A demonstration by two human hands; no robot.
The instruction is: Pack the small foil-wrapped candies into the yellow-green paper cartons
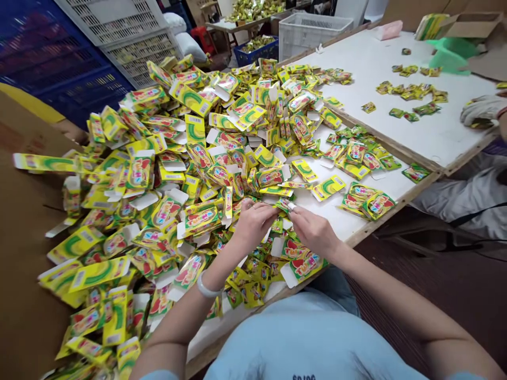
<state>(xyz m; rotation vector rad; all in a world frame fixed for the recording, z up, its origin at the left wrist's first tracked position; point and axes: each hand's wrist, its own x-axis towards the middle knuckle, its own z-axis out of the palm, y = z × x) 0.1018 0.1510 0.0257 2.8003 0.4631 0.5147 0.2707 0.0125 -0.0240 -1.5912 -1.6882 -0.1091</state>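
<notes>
Near the table's front edge, my left hand [254, 224] and my right hand [315, 228] are close together, fingers pinched on a small green packet [283, 205] between them. A large heap of yellow and green printed boxes [198, 216], many with open white flaps, spreads around and left of my hands. Below my hands lie small yellow packets [251, 293] and a box [303, 268] at the edge. Right of my right hand sit some flat boxes [366, 200], with green packets [386, 158] behind them.
A white table [420, 126] with scattered packets adjoins at the right, where another person's gloved hand [481, 111] rests. Cardboard [31, 253] stands at the left. Blue crates [67, 68] and a white crate [312, 34] are behind. A wooden rim [380, 214] borders the table.
</notes>
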